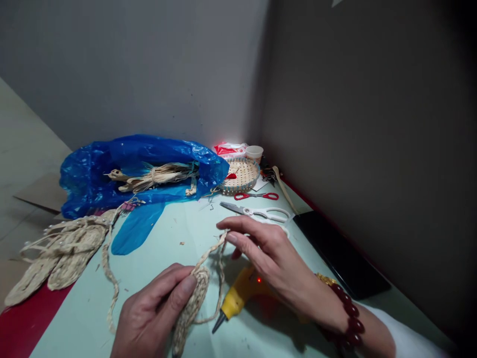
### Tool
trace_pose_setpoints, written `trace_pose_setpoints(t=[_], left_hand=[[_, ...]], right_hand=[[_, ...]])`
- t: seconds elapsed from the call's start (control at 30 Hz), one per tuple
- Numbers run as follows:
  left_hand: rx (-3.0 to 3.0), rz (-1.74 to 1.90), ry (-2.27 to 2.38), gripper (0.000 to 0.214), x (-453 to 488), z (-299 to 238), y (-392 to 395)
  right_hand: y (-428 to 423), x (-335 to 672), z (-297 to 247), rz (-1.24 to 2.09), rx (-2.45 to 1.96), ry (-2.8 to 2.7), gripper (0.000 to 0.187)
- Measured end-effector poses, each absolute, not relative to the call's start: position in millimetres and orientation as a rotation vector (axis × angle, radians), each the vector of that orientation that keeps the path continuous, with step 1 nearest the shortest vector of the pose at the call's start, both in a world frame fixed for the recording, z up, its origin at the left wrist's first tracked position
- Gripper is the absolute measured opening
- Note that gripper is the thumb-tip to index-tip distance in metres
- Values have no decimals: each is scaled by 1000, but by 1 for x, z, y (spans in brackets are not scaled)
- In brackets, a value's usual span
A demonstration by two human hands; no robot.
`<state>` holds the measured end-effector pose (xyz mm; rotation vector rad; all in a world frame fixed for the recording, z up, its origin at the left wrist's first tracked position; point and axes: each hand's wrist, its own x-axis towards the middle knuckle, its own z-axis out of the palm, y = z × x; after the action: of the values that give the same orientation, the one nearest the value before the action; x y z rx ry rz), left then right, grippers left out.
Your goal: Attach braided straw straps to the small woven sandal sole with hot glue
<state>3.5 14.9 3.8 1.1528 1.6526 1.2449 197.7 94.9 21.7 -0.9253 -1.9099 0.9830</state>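
Note:
My left hand pinches a coiled oval piece of braided straw near the table's front edge, thumb pressed on its upper end. My right hand holds the loose end of the braid between its fingertips, drawing it up and to the right from the coil. A dark red bead bracelet circles my right wrist. Under my right hand lies a yellow glue gun, nozzle pointing down-left, with a small red light lit.
White-handled shears and red scissors lie beyond my right hand. A round woven tray, a cup, a blue plastic bag with straw bundles, finished straw sandals at left, a black phone at right.

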Motion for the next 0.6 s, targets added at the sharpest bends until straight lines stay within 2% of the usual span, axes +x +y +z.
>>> trace_pose_setpoints(t=[0.1,0.23,0.33,0.5,0.6], left_hand=[[1207,1178,1543,19,0,0,17],[1137,1132,1482,21,3,1,18],[1086,1154,1503,18,6,4,18],[1213,1091,1498,26,-1,2,21],[1152,1097,1451,26,-4,-2,25]], right_hand=[[106,196,30,1028,-822,-1786,15],[124,183,50,1273,-601,-1563,7],[141,166,67,1360,-433,-1485,12],[173,132,89,1135,-384,-1552,12],[188,109,86,848,-578,-1890,30]])
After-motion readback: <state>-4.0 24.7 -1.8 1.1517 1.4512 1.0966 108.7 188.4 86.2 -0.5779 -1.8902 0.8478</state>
